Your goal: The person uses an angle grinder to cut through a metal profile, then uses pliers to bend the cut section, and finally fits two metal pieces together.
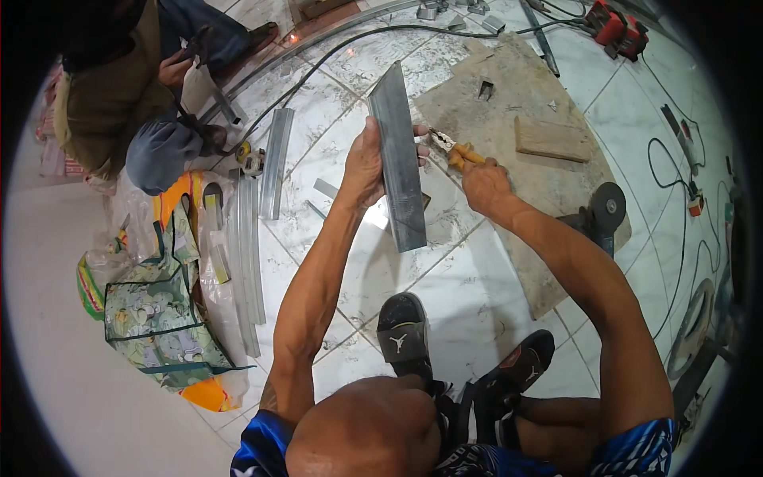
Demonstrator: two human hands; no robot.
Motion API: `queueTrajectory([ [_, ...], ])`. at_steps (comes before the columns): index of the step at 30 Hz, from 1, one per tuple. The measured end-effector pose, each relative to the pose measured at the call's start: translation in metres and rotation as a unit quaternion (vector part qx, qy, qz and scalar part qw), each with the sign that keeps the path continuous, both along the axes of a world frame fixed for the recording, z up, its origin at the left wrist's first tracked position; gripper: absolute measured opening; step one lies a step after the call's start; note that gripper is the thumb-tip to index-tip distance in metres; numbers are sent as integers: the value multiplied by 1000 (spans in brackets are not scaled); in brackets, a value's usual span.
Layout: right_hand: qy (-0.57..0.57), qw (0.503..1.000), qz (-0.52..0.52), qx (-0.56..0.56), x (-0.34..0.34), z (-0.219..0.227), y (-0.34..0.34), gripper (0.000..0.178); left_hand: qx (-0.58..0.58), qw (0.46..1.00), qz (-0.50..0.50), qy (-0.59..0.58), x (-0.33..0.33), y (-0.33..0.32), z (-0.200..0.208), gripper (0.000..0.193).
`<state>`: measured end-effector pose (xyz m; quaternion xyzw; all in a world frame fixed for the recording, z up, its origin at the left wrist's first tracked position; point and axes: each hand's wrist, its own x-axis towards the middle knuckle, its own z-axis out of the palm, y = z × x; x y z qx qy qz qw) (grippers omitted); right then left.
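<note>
A long grey metal channel (397, 167) is held up at a slant in my left hand (365, 168). The thumb lies along its left side, and fingertips show past its right edge. My right hand (489, 188) is closed around the yellow-orange handles of a pair of pliers (461, 153). The plier jaws point up and left, close to those fingertips; whether they touch the channel I cannot tell. Beneath the pliers and right forearm lies a worn, dusty board (509, 87) on the tiles. Part of an angle grinder (606, 213) shows beyond my right forearm.
A wooden block (551, 140) and a small metal bracket (485, 89) lie on the board. Long metal channels (276, 163) and a patterned bag (163, 310) are to the left. Another person (103, 103) crouches at upper left. Black cable (381, 30) crosses the floor toward a red machine (616, 30).
</note>
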<state>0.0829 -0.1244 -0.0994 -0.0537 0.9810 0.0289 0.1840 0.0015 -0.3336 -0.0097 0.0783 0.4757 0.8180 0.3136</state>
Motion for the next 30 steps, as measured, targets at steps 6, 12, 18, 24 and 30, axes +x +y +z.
queueTrajectory([
  [6,0,1000,7,-1,2,2,4,30,-40,999,-28,-3,-10,-6,7,77],
  [12,27,999,-24,-23,4,4,3,20,-186,979,-63,59,-25,-30,2,65],
  [18,12,1000,6,-4,3,-2,9,30,-261,951,-105,131,-42,-49,2,45],
  [24,-9,1000,7,0,2,-3,8,28,-348,897,-147,228,-55,-58,0,38],
  [30,68,997,28,-14,9,4,4,15,-355,895,-186,195,-61,-65,4,42],
])
